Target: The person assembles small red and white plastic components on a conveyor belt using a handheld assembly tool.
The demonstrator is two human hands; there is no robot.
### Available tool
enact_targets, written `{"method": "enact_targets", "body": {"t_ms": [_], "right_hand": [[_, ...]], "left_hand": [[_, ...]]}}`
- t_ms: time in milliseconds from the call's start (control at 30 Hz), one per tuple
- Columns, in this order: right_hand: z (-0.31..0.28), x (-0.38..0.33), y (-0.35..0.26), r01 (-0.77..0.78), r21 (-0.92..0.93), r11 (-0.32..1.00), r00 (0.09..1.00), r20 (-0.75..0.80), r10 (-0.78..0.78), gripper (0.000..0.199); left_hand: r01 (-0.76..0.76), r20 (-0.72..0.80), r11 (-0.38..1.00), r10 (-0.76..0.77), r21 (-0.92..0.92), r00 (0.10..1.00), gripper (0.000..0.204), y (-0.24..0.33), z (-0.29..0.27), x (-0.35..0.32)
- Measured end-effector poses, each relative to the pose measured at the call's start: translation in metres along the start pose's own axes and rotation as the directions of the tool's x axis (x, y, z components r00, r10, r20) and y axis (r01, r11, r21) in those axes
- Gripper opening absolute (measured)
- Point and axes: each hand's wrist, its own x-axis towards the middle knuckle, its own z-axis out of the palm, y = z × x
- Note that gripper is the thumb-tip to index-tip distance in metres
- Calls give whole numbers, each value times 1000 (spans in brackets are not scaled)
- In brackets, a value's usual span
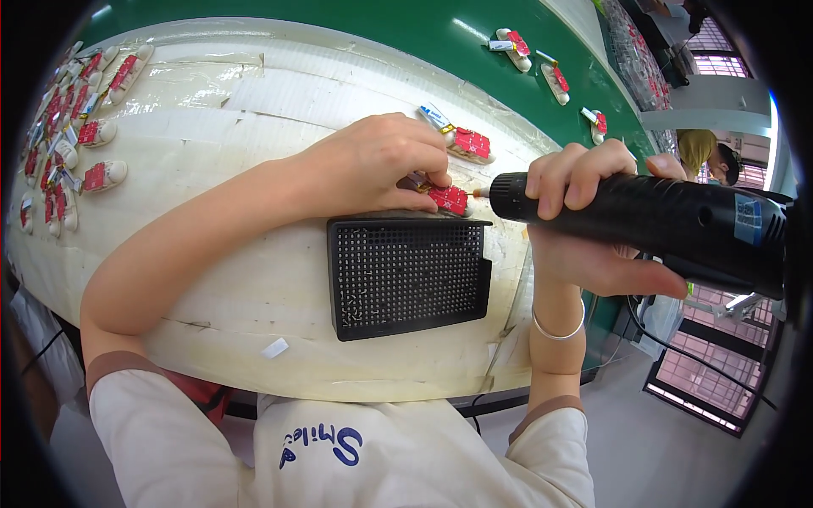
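My left hand presses down on a small red circuit board piece lying at the top edge of a black perforated tray. My right hand grips a black electric screwdriver held sideways, its tip touching the right end of that red piece. A second red piece with a blue-and-white tag lies just beyond my left fingers.
Many red-and-white pieces are piled at the far left of the taped white work surface. More pieces ride on a green conveyor belt behind. Another person sits at the right.
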Motion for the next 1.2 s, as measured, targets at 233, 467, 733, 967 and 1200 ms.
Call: {"method": "enact_targets", "body": {"t_ms": [233,467,733,967,1200], "right_hand": [[1,0,8,-7,13,1000,1000,22,6,99],[2,0,-3,-20,-38,999,999,38,22,97],[25,-13,-26,-160,21,987,979,128,156,86],[26,-18,-20,-191,12,981,974,124,188,84],[29,-19,-22,-176,-40,984,976,120,179,83]], "left_hand": [[17,-2,1000,-17,5,1000,21,0,0,-2],[33,23,998,-34,45,999,22,9,-8,1],[59,-50,973,-49,224,998,34,10,-47,14],[37,29,937,-50,347,998,24,6,-4,17],[-30,126,986,10,161,992,16,12,-4,8]]}}
